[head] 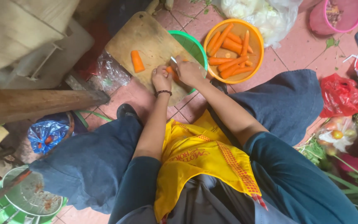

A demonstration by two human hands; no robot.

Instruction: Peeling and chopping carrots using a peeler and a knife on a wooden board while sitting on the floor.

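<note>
On a wooden cutting board (146, 39), left hand (161, 79) fingers pinch a carrot piece (171, 73) steady while right hand (189, 71) grips a knife (174, 61) slicing it.

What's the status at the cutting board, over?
Left hand pins carrot piece on cutting board. Right hand grips knife at the carrot piece. Spare carrot chunk lies apart; nothing in the way.

Orange carrots (228, 49) fill an orange bowl (258, 41) beside a green bowl (193, 43), above a yellow apron (195, 157) and pink floor tiles (303, 52).
</note>
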